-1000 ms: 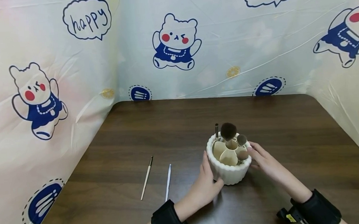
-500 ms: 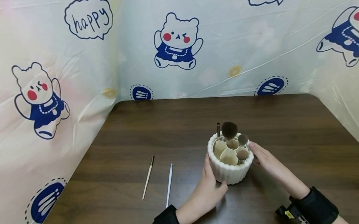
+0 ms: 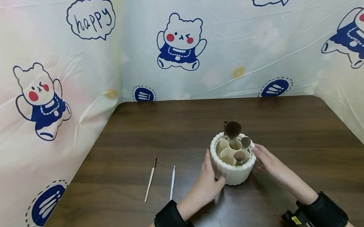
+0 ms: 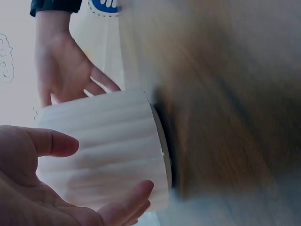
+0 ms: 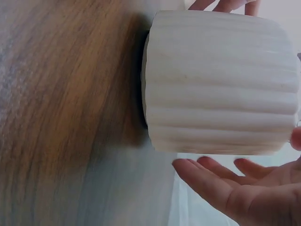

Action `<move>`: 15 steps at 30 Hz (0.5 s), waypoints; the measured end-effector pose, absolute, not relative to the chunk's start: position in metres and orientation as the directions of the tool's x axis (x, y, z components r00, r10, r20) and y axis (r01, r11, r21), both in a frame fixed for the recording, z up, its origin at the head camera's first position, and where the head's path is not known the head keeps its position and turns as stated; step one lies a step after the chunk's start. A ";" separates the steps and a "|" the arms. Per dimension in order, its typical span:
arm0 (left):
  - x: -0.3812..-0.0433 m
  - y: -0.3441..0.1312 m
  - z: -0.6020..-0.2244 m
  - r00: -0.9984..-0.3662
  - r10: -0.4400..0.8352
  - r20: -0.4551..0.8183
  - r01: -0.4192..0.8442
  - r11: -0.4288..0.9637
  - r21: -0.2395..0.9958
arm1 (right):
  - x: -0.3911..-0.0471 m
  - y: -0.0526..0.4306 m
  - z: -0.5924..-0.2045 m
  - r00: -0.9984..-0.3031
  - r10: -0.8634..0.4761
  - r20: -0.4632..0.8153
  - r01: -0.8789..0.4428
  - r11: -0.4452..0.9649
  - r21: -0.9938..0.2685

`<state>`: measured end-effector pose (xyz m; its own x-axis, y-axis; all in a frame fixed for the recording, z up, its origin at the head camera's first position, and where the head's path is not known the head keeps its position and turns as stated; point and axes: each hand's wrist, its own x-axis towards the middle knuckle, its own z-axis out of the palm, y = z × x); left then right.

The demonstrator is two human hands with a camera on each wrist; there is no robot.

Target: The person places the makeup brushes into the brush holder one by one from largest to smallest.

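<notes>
A white ribbed brush holder (image 3: 234,175) stands upright on the table, with round compartments inside its scalloped rim. Makeup brushes rise out of it: a large fluffy one (image 3: 233,129), a thin dark-tipped one (image 3: 225,128) behind, and two smaller rounded ones. My left hand (image 3: 204,186) touches the holder's left side, thumb in front and fingers loosely spread along the wall. At the right rim is my right hand (image 3: 272,162), its thumb near the edge. The right wrist view shows its fingers (image 5: 207,181) nearly straight, a small gap from the ribbed wall.
Left of the holder, a thin brush with a dark tip (image 3: 150,180) and a pale slim stick (image 3: 173,182) lie on the dark wooden table (image 3: 170,127). My left wrist partly covers the stick's near end. A bear-printed sheet (image 3: 183,82) hangs behind the table.
The brush holder has turned: its front brush has shifted left and the thin back brush right. My left thumb has slid a little up and left; the right hand has hardly moved.
</notes>
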<state>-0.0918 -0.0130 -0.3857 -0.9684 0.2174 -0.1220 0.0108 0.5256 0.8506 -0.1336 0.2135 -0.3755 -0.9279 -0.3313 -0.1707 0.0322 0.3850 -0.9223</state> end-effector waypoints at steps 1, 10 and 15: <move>-0.091 -0.013 -0.385 -0.967 0.219 -0.131 0.005 0.529 0.848 | -0.134 0.213 -0.375 -0.930 -0.330 -0.160 0.025 0.379 -0.925; -0.079 -0.007 -0.379 -0.958 0.244 -0.152 -0.004 0.520 0.854 | -0.139 0.214 -0.375 -0.934 -0.340 -0.106 -0.027 0.364 -0.931; -0.086 -0.009 -0.377 -0.965 0.238 -0.111 0.028 0.516 0.856 | -0.135 0.212 -0.372 -0.919 -0.350 -0.182 0.026 0.407 -0.913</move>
